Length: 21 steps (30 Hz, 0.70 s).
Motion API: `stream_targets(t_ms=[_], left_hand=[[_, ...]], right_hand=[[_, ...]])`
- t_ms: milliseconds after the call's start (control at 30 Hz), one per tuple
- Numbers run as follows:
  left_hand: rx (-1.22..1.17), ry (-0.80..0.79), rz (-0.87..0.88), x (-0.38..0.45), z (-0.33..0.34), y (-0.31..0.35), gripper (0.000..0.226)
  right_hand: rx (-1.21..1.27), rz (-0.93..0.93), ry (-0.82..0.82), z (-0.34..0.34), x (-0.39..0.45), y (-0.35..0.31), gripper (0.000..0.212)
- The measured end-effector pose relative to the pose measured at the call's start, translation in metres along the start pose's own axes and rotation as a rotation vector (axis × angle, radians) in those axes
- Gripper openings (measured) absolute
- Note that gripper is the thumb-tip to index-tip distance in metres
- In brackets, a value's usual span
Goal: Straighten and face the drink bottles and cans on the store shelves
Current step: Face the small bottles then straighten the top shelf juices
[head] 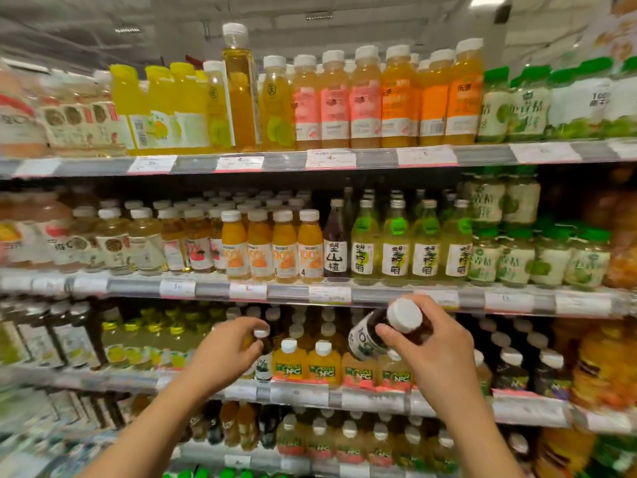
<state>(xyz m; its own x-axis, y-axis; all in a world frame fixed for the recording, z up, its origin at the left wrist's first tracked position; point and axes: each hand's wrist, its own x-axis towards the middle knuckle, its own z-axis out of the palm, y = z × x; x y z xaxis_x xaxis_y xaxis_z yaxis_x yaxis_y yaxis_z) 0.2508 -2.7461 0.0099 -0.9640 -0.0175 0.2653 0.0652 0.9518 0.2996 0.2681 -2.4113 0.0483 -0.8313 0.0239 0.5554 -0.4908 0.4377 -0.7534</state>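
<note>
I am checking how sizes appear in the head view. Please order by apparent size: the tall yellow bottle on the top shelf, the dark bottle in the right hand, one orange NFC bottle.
1. Tall yellow bottle.
2. Dark bottle, tilted and nearer the camera, so its rank is unsure.
3. Orange NFC bottle.

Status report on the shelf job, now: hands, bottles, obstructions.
Right hand holds dark bottle tilted off the shelf, white cap toward camera. Left hand fingers pinch a white-capped bottle on the third shelf. Nothing blocking.
</note>
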Motion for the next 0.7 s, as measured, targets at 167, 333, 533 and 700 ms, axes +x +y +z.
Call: stream_targets(t_ms=[167,333,533,700], left_hand=[[0.037,-0.155,-0.121,0.009,0.03,-0.059,0.053],[-0.006,-0.174,-0.154,0.048,0.051,-0.084,0.072],[0.033,-0.155,-0.219,0.096,0.064,-0.099,0.042],[0.102,-0.22,-0.181,0.108,0.083,-0.114,0.034]], right_hand=[[-0.08,0.041,-0.049,0.023,0.001,0.0,0.034],[-0.138,0.071,-0.085,0.049,-0.002,-0.011,0.037],[-0.279,0.116,-0.139,0.068,-0.005,-0.014,0.051],[-0.404,0.145,-0.132,0.084,-0.004,-0.015,0.052]])
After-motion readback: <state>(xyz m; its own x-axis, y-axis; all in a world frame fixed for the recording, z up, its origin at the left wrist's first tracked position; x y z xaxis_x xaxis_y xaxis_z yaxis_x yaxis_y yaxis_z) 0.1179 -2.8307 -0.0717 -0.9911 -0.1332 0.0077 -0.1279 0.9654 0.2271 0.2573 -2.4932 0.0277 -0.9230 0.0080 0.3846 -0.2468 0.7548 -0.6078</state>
